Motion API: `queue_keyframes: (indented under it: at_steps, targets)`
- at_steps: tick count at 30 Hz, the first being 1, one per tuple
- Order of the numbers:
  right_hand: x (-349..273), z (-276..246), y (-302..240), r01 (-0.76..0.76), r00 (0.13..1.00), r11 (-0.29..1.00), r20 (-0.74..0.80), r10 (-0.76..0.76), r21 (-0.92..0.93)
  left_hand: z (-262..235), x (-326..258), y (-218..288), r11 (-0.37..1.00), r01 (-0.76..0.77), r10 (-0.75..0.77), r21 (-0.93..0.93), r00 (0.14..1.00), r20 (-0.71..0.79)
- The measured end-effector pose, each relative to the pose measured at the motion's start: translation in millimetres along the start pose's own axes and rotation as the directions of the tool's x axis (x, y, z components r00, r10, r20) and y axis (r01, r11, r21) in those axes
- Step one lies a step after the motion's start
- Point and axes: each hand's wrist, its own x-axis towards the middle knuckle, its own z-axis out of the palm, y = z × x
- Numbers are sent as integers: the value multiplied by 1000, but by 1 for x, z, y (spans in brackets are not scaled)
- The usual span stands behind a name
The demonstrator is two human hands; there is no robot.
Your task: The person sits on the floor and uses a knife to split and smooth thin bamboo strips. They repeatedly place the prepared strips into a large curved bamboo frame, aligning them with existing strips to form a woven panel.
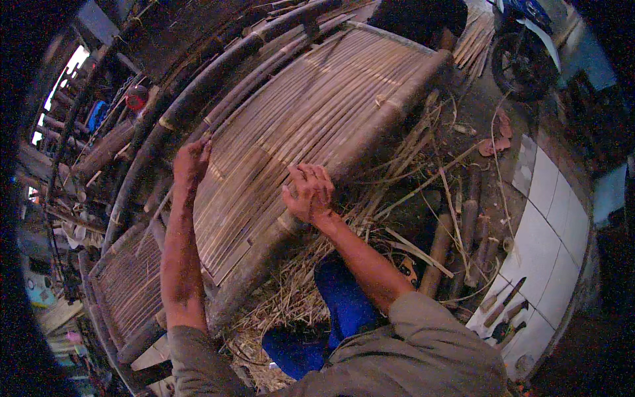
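A long panel of bamboo slats (311, 112) lies across a frame of thick bamboo poles in front of me. My left hand (191, 163) grips the far edge of the slat panel, fingers curled over it. My right hand (308, 192) rests on the near edge, fingers bent over the slats where they meet the thick near pole (370, 139). A second, smaller slatted panel (129, 288) sits lower to the left. My blue trouser leg (340, 301) shows under the frame.
Bamboo shavings and strips (410, 218) litter the ground on the right. Short bamboo pieces (463, 245) lie beside white floor tiles (549, 225) holding hand tools (506, 311). A motorbike wheel (522, 56) stands at the top right. Dark curved poles (185, 99) run along the left.
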Motion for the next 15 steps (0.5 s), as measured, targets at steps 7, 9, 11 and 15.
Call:
queue_keyframes:
  at_steps: [7,9,11,15]
  targets:
    - [3,9,4,46,999,999,29,-45,-23,96,32,15,990,134,-127,43,983,-130]
    - [3,6,7,52,999,998,16,-52,-30,121,15,26,984,175,-163,42,964,-210]
    - [8,4,-1,39,996,998,82,-34,-53,135,17,23,984,173,-154,39,942,-297]
    - [21,-3,-4,61,973,977,232,-11,-207,141,14,27,995,86,-100,-52,914,-394]
